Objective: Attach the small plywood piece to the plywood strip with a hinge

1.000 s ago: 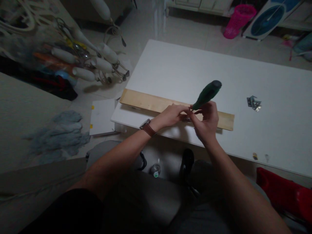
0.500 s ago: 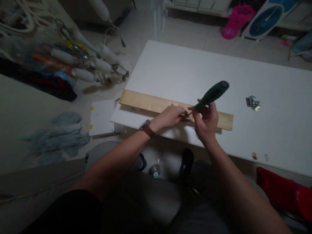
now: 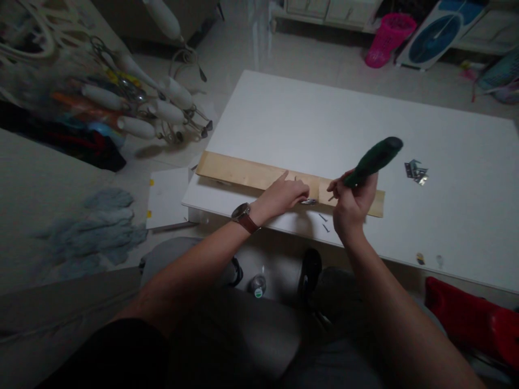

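A long wooden plank (image 3: 243,172) lies along the near edge of a white table (image 3: 308,124). My left hand (image 3: 286,194), with a brown-strapped watch on the wrist, rests on the plank, fingers pinched at a small metal piece (image 3: 308,201). My right hand (image 3: 354,204) is closed round a green-handled screwdriver (image 3: 373,158), held tilted above the plank's right part, its tip pointing down to the left. Two small dark screws (image 3: 323,222) lie on the table just in front of the plank.
Small metal hinges (image 3: 414,172) lie on the table to the right. White-handled tools (image 3: 154,113) lie piled on the floor at left, with a grey rag (image 3: 93,229) and paper sheet (image 3: 168,197). A red object (image 3: 466,321) sits lower right; a pink basket (image 3: 385,38) beyond.
My two hands have come apart. The right hand moved right with the screwdriver, away from the left hand, which stays low on the plank at the metal piece.
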`<state>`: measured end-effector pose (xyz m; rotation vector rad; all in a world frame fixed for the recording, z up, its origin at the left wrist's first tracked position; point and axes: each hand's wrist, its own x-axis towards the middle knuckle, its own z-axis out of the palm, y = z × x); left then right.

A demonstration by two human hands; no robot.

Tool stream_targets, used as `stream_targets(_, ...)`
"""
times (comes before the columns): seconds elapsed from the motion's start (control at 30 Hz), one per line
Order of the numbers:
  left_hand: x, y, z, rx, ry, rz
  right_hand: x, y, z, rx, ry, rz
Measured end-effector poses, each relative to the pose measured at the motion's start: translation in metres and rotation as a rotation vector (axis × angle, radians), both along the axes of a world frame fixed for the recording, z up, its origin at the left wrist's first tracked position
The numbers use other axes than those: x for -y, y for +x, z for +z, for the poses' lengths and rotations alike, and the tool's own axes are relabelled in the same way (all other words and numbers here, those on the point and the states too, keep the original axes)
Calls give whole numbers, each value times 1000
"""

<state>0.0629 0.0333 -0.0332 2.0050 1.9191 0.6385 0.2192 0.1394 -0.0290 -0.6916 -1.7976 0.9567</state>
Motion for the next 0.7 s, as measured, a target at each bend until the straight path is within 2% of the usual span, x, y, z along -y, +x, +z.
stream_targets(0.17, -1, 3, 1, -32, -2, -18, -6, 8, 12, 163, -61, -78)
stream_targets(0.3, 0, 1, 0, 18, 20, -6, -5, 12, 17, 426, -90, 19)
stream_targets(0.47, 1, -5, -2, 103, -13, 75, 3, 11, 10, 732, 4, 120)
stream_targets(0.7, 1, -11, -5, 156, 9, 50, 8, 4, 5, 888, 183, 170)
